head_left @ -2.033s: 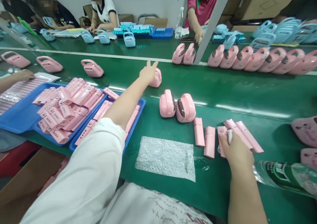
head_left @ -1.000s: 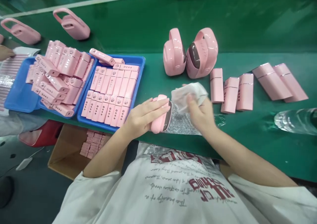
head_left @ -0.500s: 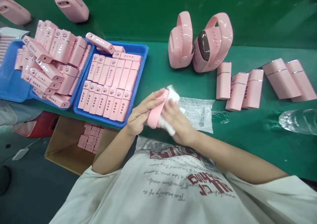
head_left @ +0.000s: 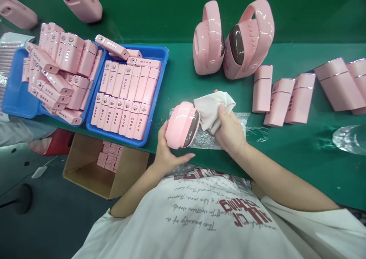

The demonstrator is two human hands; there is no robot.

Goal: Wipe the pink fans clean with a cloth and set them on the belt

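1. The pink device (head_left: pixel 180 125) is over the left end of the bubble wrap (head_left: pixel 207 141), its dark glossy panel turned toward the right; I cannot tell whether it touches the wrap.
2. The left hand (head_left: pixel 164 156) cradles the device from its left and underside, with the thumb spread away from the shell; the other fingers are mostly hidden behind it.
3. The right hand (head_left: pixel 231 133), above the bubble wrap's right part, pinches a loosely folded white cloth (head_left: pixel 213 108) between thumb and fingers. The cloth's edge is just beside the panel; contact is unclear.
4. Judging by looks, the device should be light and stiff, a hollow plastic shell. Its polished curves could be slippery under dry fingers, and the dark panel probably marks or scratches most easily.
5. A sound hold would be around the rounded pink sides, palm beneath, keeping fingertips off the panel. The cloth looks thin, soft and limp, best bunched in the fingers.
6. Beyond the bubble wrap, two handled devices (head_left: pixel 248 41) stand close together on the table (head_left: pixel 297 152); to its left is a blue tray (head_left: pixel 162 76) with pink sticks (head_left: pixel 122 118) in rows.
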